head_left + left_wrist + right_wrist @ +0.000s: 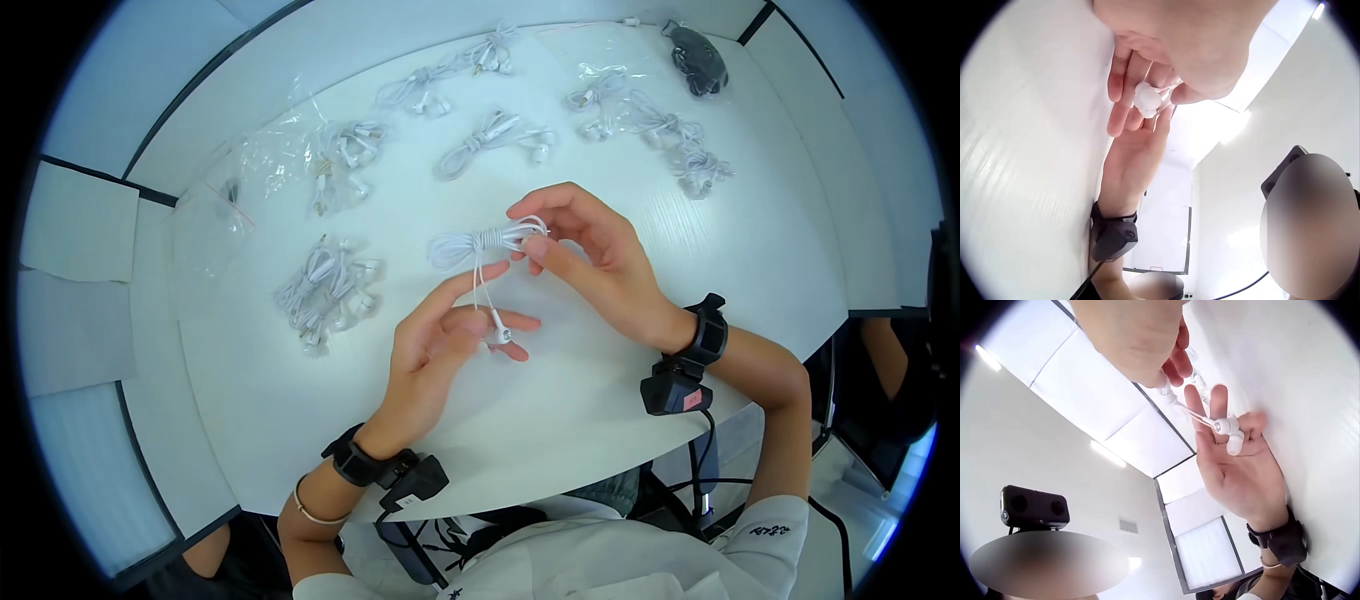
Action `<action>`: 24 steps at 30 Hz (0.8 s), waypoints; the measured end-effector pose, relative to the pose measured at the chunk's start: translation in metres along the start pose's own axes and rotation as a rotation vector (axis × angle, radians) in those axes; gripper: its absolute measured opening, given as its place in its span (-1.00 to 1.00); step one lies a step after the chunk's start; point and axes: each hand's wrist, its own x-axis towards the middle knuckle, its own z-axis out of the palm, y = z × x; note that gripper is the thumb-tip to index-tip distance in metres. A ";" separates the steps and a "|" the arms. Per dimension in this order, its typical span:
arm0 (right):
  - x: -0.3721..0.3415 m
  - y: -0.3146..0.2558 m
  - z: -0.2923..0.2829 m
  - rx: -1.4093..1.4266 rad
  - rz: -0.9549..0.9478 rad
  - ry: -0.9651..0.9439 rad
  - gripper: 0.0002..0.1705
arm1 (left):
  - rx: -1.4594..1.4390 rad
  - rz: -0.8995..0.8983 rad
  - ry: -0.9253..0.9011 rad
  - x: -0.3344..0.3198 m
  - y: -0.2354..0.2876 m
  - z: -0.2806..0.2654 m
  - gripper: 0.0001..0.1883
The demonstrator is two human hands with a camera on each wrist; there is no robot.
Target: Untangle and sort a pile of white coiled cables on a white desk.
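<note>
A bundle of white wired earphones (478, 243), its cable wound round the middle, is held above the table. My right hand (605, 260) pinches the bundle's right end between thumb and fingers. Two short strands hang from the bundle to the earbuds (1227, 430). My left hand (430, 350) is below, palm up, its fingers loosely spread beneath the earbuds. In the right wrist view the earbuds lie over the fingers of the left hand (1241, 469). The left wrist view shows a white earbud (1147, 100) in front of the fingers, with a thumb close by.
Several wound earphones lie about the white table (600, 400): a pile (325, 290) at left, one set (492, 142) at back centre and more bundles (680, 145) at back right. Clear plastic bags (215, 225) lie at left. A dark grey item (697, 60) sits at the far right corner.
</note>
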 end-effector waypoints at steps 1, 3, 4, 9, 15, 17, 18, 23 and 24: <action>0.000 0.000 -0.001 -0.012 0.012 -0.001 -0.74 | 0.001 0.009 0.007 0.000 -0.003 0.000 -0.61; 0.001 0.002 -0.002 -0.037 0.003 0.020 -0.74 | 0.035 0.000 0.019 0.001 -0.002 0.000 -0.61; 0.002 0.003 -0.002 -0.046 -0.003 0.028 -0.73 | 0.054 -0.005 0.029 0.001 -0.001 0.000 -0.61; 0.000 0.002 -0.002 -0.093 -0.058 -0.006 -0.73 | 0.219 -0.063 0.104 -0.001 0.003 0.003 -0.63; -0.003 0.000 0.000 -0.012 -0.064 -0.022 -0.76 | 0.415 0.250 0.383 -0.001 -0.009 -0.003 -0.51; -0.004 0.001 0.002 -0.041 -0.134 -0.068 -0.77 | 0.395 0.309 0.423 -0.002 -0.009 -0.004 -0.38; -0.003 0.002 0.002 -0.091 -0.141 -0.085 -0.76 | 0.367 0.285 0.407 -0.002 -0.007 0.000 -0.41; -0.006 -0.004 0.002 -0.163 -0.160 -0.154 -0.68 | 0.415 0.308 0.229 -0.003 -0.012 -0.003 -0.62; -0.007 -0.004 0.003 -0.154 -0.176 -0.127 -0.69 | 0.452 0.339 0.260 -0.002 -0.012 -0.003 -0.65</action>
